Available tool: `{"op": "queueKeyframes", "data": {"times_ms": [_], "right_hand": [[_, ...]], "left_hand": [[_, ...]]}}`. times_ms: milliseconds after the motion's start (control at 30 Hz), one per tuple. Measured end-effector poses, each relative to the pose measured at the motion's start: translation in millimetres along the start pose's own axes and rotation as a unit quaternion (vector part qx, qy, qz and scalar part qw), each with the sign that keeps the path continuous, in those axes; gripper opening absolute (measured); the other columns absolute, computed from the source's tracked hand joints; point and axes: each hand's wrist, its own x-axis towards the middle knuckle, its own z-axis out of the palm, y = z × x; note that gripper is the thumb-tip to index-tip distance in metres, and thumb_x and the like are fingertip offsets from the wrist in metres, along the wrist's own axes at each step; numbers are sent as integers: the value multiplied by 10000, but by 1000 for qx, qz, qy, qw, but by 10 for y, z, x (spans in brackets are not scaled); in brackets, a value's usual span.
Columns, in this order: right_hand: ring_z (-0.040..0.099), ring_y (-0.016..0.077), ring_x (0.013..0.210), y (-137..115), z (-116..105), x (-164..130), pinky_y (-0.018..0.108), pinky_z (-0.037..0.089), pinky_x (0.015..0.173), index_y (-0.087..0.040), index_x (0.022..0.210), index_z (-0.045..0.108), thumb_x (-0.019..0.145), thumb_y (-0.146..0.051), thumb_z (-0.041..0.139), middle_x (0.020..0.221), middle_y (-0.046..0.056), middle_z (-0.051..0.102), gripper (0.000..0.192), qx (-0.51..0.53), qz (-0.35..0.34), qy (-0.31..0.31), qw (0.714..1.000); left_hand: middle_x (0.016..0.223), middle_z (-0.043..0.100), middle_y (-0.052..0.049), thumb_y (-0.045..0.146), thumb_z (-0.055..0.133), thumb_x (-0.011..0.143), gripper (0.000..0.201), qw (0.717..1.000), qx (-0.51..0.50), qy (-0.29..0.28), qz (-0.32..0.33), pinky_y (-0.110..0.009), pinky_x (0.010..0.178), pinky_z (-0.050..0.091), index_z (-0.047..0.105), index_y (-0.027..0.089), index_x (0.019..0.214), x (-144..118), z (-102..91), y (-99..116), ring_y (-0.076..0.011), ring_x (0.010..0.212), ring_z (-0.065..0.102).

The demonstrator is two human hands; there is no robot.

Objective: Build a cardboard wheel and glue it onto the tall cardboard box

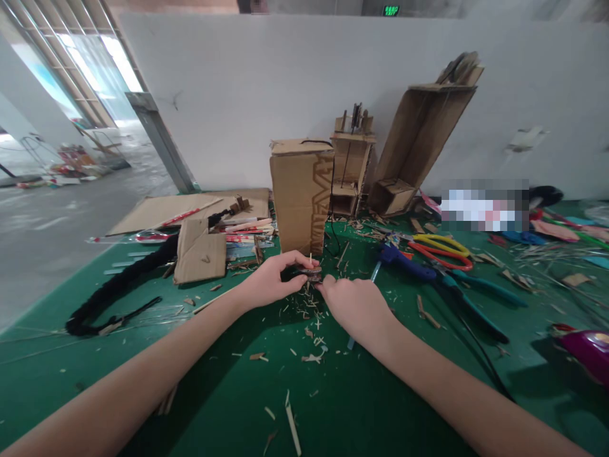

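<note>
Both my hands meet over the green table (333, 406) in front of a brown cardboard box (301, 197). My left hand (276, 278) pinches a small dark round piece (310, 274) with a thin wooden stick standing up from it. My right hand (354, 306) has its fingers closed and touches the same piece from the right side. Wood chips and splinters (311, 330) lie scattered under and around my hands.
Yellow and red scissors (440, 249), blue-handled and teal-handled tools (476, 285) lie to the right. A folded cardboard piece (200, 254) and a black braided cord (118, 285) lie left. Cardboard models (413, 146) stand against the white wall. A purple object (587, 352) sits far right.
</note>
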Motion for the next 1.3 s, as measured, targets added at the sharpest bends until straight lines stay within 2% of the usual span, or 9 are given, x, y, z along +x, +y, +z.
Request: {"op": "queueKeyframes", "data": {"times_ms": [167,400,600,800,967,1167,1300], "right_hand": [[627,156,521,-2,-4,10,245,351,498,-113,790,645,949,-275,399,587,87,656,334,7,-21,-8,1000],[618,169,506,-8,19,18,250,339,487,-87,869,641,965,-251,360,588,104,656,338,-4,-4,3,1000],[633,168,520,41,23,21,246,317,474,-125,790,657,933,-250,459,596,73,666,274,-2,-49,0,999],[652,227,519,18,21,12,274,293,446,-101,838,641,974,-275,343,595,111,669,371,-13,-24,11,1000],[648,181,535,11,-3,14,257,323,476,-120,791,653,939,-235,430,611,86,668,291,-4,-41,-2,999],[624,163,515,10,-7,6,252,352,493,-93,875,648,971,-275,339,583,87,646,372,-1,-11,1,1000],[619,157,505,7,2,13,251,361,496,-104,846,657,956,-258,383,589,83,653,334,4,-12,-5,1000]], "left_hand": [[1165,638,-90,164,518,838,168,1000,-10,1,-5,-380,985,445,554,181,1001,-4,-3,11,-194,1126,581],[1142,644,-100,208,572,828,155,1000,-16,8,-3,-391,973,451,549,177,978,-1,-1,10,-203,1108,591],[1148,648,-83,261,588,835,151,1000,-18,10,-15,-381,989,446,538,191,958,-6,11,-13,-196,1141,575],[1147,650,-70,227,548,843,240,1000,15,-1,2,-365,951,475,573,195,1079,1,-10,33,-186,1072,608],[1174,660,-48,193,533,827,276,999,35,-10,-11,-374,972,466,638,221,1080,10,-27,65,-194,1084,608],[1195,652,-63,137,520,805,277,1000,11,-9,-8,-386,1016,432,643,199,1045,7,-25,44,-200,1156,568],[1213,639,-75,127,505,809,268,1000,-3,-10,-11,-400,1001,442,629,197,1036,7,-21,12,-209,1159,567]]}}
